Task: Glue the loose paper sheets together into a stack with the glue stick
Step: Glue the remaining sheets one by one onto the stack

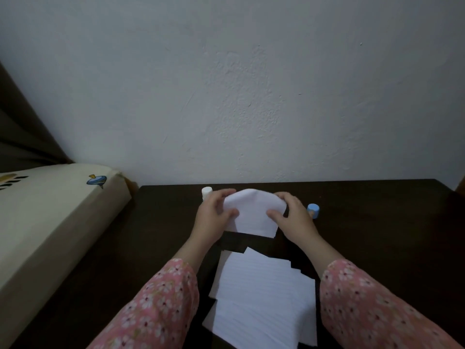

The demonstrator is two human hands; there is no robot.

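A small stack of white paper sheets is held above the dark table, its top edge bowed. My left hand grips its left side, thumb in front and fingers behind. My right hand grips its right side the same way. A loose pile of white sheets lies fanned out on the table nearer to me, between my forearms. The white glue stick stands uncapped just behind my left hand. Its blue cap sits on the table to the right of my right hand.
The dark wooden table butts against a pale wall. A cream mattress with a printed spinning top lies along the table's left side. Pink floral sleeves cover both forearms.
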